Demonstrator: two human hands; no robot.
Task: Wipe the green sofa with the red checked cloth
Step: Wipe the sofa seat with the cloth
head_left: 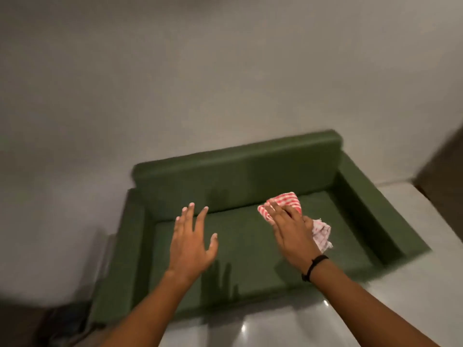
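The green sofa [240, 261] stands against a grey wall, seen from above and in front. My right hand [290, 229] lies flat on the red checked cloth [288, 200] and presses it on the seat cushion, right of the middle, near the backrest. Part of the cloth bunches out to the right of the hand. A black band circles that wrist. My left hand [193, 239] hovers over the left half of the seat with fingers spread and nothing in it.
The sofa's backrest [238, 171] and two armrests [375, 214] enclose the seat. A glossy pale floor [413, 284] lies in front and to the right. A dark panel [446, 166] stands at the far right; dark clutter [62, 324] sits at the lower left.
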